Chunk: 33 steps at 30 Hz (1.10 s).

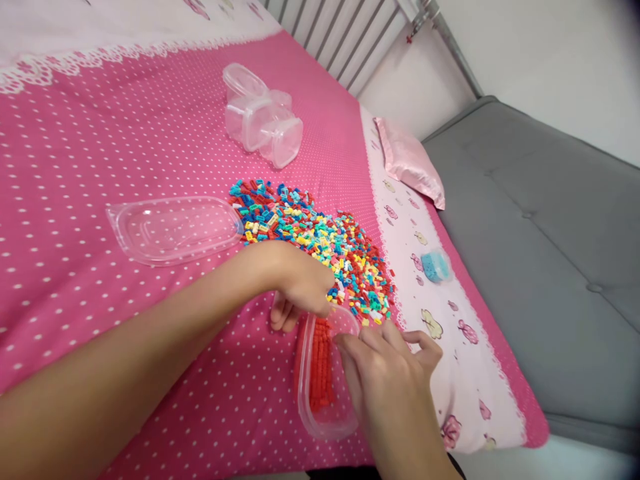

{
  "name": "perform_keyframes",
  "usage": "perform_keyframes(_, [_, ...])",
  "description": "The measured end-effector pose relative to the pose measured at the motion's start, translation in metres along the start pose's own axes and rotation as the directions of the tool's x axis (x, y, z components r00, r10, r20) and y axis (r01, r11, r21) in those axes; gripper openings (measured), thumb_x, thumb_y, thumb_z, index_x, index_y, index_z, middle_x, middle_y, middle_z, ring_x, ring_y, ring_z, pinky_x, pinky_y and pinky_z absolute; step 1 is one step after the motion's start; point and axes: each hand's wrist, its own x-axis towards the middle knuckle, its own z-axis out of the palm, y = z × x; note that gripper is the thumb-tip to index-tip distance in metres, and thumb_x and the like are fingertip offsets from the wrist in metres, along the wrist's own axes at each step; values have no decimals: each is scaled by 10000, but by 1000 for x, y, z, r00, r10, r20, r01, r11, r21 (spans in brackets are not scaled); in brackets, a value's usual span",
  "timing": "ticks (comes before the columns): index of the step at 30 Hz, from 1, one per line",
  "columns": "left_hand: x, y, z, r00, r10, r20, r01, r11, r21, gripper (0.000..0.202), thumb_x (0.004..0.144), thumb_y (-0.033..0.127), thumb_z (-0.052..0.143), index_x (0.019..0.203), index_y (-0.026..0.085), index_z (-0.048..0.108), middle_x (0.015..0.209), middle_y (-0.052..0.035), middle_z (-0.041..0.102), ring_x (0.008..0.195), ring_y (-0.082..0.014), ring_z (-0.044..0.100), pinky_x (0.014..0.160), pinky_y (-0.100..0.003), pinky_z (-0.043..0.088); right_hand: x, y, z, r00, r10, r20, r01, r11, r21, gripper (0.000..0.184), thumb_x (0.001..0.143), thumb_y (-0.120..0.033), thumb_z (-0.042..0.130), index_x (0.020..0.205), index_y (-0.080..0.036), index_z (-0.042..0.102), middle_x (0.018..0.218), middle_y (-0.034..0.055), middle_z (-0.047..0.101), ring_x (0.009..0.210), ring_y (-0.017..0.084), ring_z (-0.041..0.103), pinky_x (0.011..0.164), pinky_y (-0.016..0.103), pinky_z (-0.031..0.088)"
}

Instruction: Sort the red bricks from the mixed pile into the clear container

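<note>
A clear plastic container lies on the pink bedspread close to me, with tightly packed rows of small red building bricks along its left side. My left hand is bent over the container's far end, its fingers curled at the rim and partly hidden. From the right, my right hand reaches over the container's right edge. Its thumb and index finger are pinched together above the inside; whatever they hold is too small to make out. A heap of loose mixed-colour bricks spreads just beyond both hands.
Left of the heap lies a clear lid, touching the bricks. Farther back stand several clear empty tubs. A small tub of blue bricks sits at right, near a pink pillow and grey headboard.
</note>
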Motion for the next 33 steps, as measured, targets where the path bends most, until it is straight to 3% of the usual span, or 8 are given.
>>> perform_keyframes(6, [0, 1, 0, 1000, -13, -5, 13, 1000, 17, 457, 908, 199, 411, 466, 177, 525, 617, -118, 723, 486, -164, 619, 605, -302, 557, -10, -2, 4, 998, 1, 70, -5, 998, 66, 302, 867, -51, 563, 669, -253, 669, 634, -23, 591, 694, 195, 528, 856, 437, 209])
perform_keyframes(11, [-2, 2, -1, 1000, -11, -6, 11, 1000, 28, 420, 880, 192, 426, 477, 167, 544, 670, -150, 751, 505, -164, 634, 609, -295, 558, -10, -1, 1, 996, -2, 90, -6, 996, 91, 249, 844, -68, 607, 751, -276, 706, 661, -36, 599, 702, 185, 543, 837, 418, 215])
perform_keyframes(16, [-1, 2, -2, 1000, -14, -6, 14, 999, 36, 460, 906, 210, 411, 470, 165, 550, 661, -153, 752, 482, -155, 621, 575, -273, 545, -8, -2, -7, 999, 13, 37, -14, 1000, 26, 321, 861, -36, 531, 716, -263, 705, 629, -25, 609, 702, 204, 556, 848, 433, 214])
perform_keyframes(24, [0, 1, -1, 1000, -10, 9, 9, 999, 40, 491, 931, 217, 393, 465, 169, 540, 671, -150, 761, 472, -142, 618, 561, -239, 530, -15, -9, 13, 997, 57, -51, -57, 998, -10, 295, 819, -77, 580, 606, -253, 683, 639, 24, 587, 716, 211, 482, 863, 455, 228])
perform_keyframes(30, [-1, 2, -1, 1000, -18, 2, 18, 999, 33, 479, 920, 193, 411, 457, 169, 534, 659, -148, 747, 478, -157, 615, 579, -277, 538, -9, -5, 2, 999, 3, 47, -2, 1000, -24, 252, 852, -89, 606, 713, -264, 725, 686, 13, 626, 737, 209, 523, 825, 426, 237])
perform_keyframes(33, [0, 2, -1, 1000, -18, 13, 17, 999, 36, 473, 913, 155, 390, 464, 165, 541, 652, -137, 741, 474, -147, 609, 580, -270, 537, -7, -5, 7, 999, 36, -26, -38, 997, -61, 251, 848, -88, 615, 710, -264, 729, 689, 18, 626, 750, 216, 521, 824, 427, 237])
